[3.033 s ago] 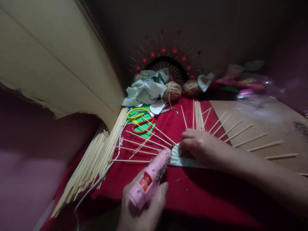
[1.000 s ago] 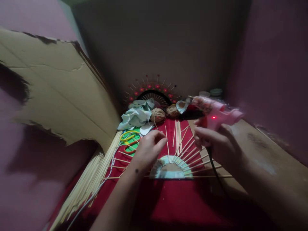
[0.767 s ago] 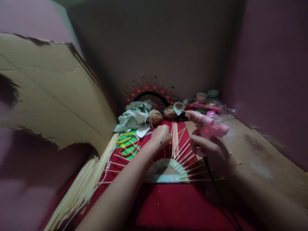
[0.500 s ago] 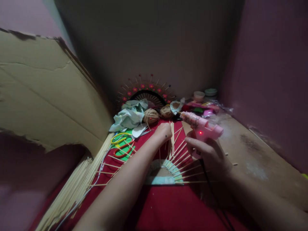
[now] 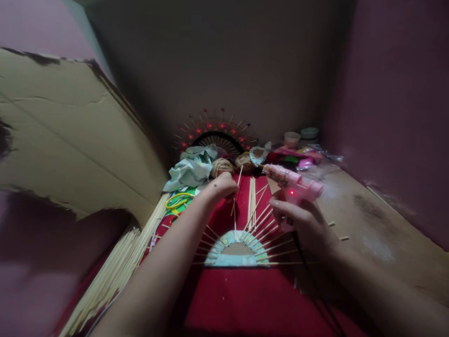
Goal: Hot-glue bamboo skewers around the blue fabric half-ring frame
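My right hand [image 5: 305, 224] is wrapped round the handle of a pink glue gun [image 5: 296, 185], its red light lit and its nozzle pointing left. My left hand [image 5: 226, 186] is closed on a thin wooden stick [image 5: 240, 177] that slants up past the fingers. Below lies a half-round piece covered in pale patterned cloth [image 5: 236, 260], with thin sticks fanning out from its curved edge. Several loose sticks [image 5: 251, 203] lie between my hands on the red cloth [image 5: 235, 299]. My left forearm hides part of the fan's left side.
A long bundle of sticks [image 5: 105, 276] lies at the left beside torn cardboard [image 5: 70, 131]. Yellow-handled scissors [image 5: 177, 201], crumpled cloth [image 5: 191, 173] and twine balls [image 5: 221, 167] sit farther back. A flower-trimmed fan [image 5: 215, 133] leans at the wall. The glue gun's cord [image 5: 312, 285] trails down right.
My left hand has moved left from the loose sticks, now with one stick in its fingers. More of the cloth-covered half-round shows. The glue gun has stayed almost in place.
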Demonstrator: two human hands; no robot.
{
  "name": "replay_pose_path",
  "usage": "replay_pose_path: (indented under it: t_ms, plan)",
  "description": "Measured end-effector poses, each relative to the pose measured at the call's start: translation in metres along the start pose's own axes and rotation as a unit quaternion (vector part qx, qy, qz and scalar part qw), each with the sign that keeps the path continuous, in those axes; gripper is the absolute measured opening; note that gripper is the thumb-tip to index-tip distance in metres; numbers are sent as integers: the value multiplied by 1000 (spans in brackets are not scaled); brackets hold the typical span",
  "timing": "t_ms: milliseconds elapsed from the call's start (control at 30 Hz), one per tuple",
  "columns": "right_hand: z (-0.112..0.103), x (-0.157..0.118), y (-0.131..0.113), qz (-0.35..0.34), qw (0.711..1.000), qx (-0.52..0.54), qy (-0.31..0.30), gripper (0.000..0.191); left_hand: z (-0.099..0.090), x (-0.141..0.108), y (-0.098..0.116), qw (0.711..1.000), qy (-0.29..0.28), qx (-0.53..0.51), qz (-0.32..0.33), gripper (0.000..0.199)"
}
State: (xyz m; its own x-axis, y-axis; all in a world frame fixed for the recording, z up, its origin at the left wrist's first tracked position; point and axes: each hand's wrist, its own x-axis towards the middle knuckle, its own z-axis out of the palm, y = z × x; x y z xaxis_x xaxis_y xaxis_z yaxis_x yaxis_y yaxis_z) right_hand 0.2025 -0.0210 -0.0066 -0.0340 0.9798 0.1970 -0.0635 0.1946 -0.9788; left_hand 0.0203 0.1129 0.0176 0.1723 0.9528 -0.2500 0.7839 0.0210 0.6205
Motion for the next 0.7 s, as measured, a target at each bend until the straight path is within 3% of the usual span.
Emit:
replay_pose_path:
  t_ms: [167, 400, 600, 700]
  plan:
    - [7, -5, 0, 36, 999, 2, -33, 28, -23, -30, -21, 996, -20, -87, -3, 19]
    - [13, -12, 3, 29, 999, -17, -36, 21, -42, -54, -46, 985, -12, -164, 48, 16]
    - [18, -21, 3, 55, 998, 3, -17, 16, -64, -70, -59, 987, 40, -92, 123, 12]
    - [22, -26, 0, 57, 997, 7, -42, 17, -75, -80, -66, 986, 78, -20, 145, 8]
